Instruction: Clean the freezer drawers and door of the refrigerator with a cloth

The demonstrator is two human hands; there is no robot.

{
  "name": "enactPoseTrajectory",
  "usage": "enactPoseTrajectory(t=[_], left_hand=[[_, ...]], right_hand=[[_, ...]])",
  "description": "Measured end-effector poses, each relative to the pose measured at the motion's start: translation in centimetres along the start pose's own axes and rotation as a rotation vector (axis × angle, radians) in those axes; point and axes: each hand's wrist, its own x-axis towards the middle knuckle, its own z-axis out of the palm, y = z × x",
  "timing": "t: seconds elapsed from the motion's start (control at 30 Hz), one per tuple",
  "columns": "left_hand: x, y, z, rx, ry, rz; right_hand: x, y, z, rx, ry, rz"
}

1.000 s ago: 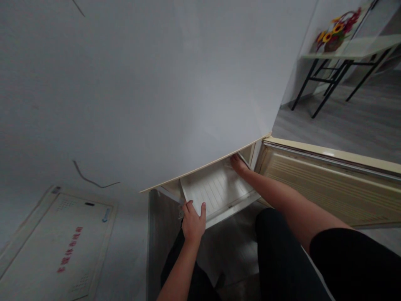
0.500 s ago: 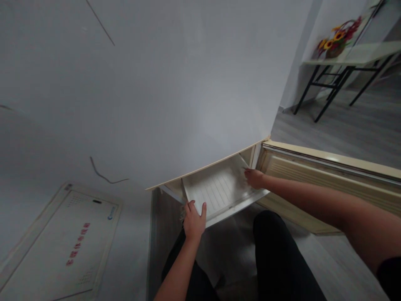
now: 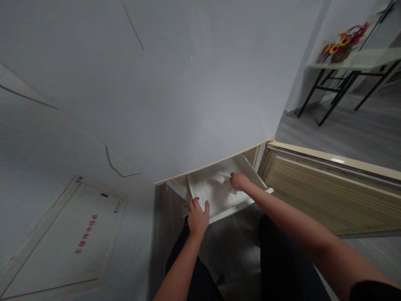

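A white drawer [image 3: 216, 200] with a ribbed bottom is pulled out from under the pale edge of a large grey-white panel. My left hand [image 3: 198, 216] holds the front left corner of this drawer, with the fingers over its side wall and the thumb apart. Above the drawer's bottom, right of its middle, my right hand [image 3: 239, 181] is closed. A small whitish thing seems to show at its fingertips, too blurred to name. A shadow from this hand falls across the drawer bottom.
To the right stands an open cream door [image 3: 332, 188] with ribbed panels. A flat wall box [image 3: 72, 242] with red characters is at the left. Farther back, a table [image 3: 369, 58] carries a basket of flowers [image 3: 341, 48]. My dark-clothed knees are below the drawer.
My right hand has moved left from the drawer's right side wall to over its bottom. My left hand keeps its hold on the front left corner. The view has shifted slightly.
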Motion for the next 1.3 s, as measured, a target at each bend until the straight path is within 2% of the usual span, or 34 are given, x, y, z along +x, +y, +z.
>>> enactPoseTrajectory(t=[0.07,0.17,0.23,0.3,0.4,0.5,0.6,0.67,0.73,0.83,0.9,1.0,1.17,1.23,1.3], left_hand=[[0.0,0.0,0.1,-0.005,0.002,0.0],[0.0,0.0,0.0,0.0,-0.029,-0.01],[0.0,0.1,-0.1,0.003,-0.054,-0.017],[0.0,0.2,-0.3,0.0,-0.061,-0.021],[0.0,0.3,-0.3,-0.001,-0.064,-0.034],[0.0,0.4,-0.2,0.005,-0.073,-0.043],[0.1,0.3,-0.1,0.008,-0.072,-0.039],[0.1,0.3,-0.1,0.012,-0.069,-0.026],[0.1,0.2,0.0,0.017,-0.067,-0.017],[0.2,0.2,0.0,0.023,-0.07,-0.015],[0.2,0.2,0.1,0.027,-0.074,-0.015],[0.2,0.3,0.0,0.034,-0.065,-0.017],[0.3,0.5,-0.2,0.035,-0.063,-0.018],[0.3,0.5,-0.4,0.036,-0.07,-0.02],[0.3,0.5,-0.4,0.037,-0.075,-0.023]], right_hand=[[1.2,-3.8,2.3,-0.02,0.034,-0.077],[2.7,-8.7,6.4,-0.06,-0.101,-0.266],[3.8,-10.5,8.7,-0.111,-0.207,-0.346],[5.3,-10.9,10.0,-0.164,-0.241,-0.382],[7.7,-9.3,10.1,-0.198,-0.215,-0.402],[9.7,-6.3,9.0,-0.199,-0.16,-0.328],[10.4,-2.8,7.2,-0.262,-0.05,-0.133],[10.2,-0.4,5.5,-0.307,0.033,0.047],[9.7,1.8,3.6,-0.313,0.09,0.152],[8.8,4.0,1.3,-0.299,0.058,0.117],[8.5,4.0,0.8,-0.295,-0.02,0.064],[8.3,1.1,2.2,-0.29,-0.108,-0.067],[7.0,-7.7,7.5,-0.253,-0.195,-0.378],[6.2,-10.3,9.2,-0.252,-0.227,-0.424],[5.8,-11.4,9.8,-0.255,-0.232,-0.404]])
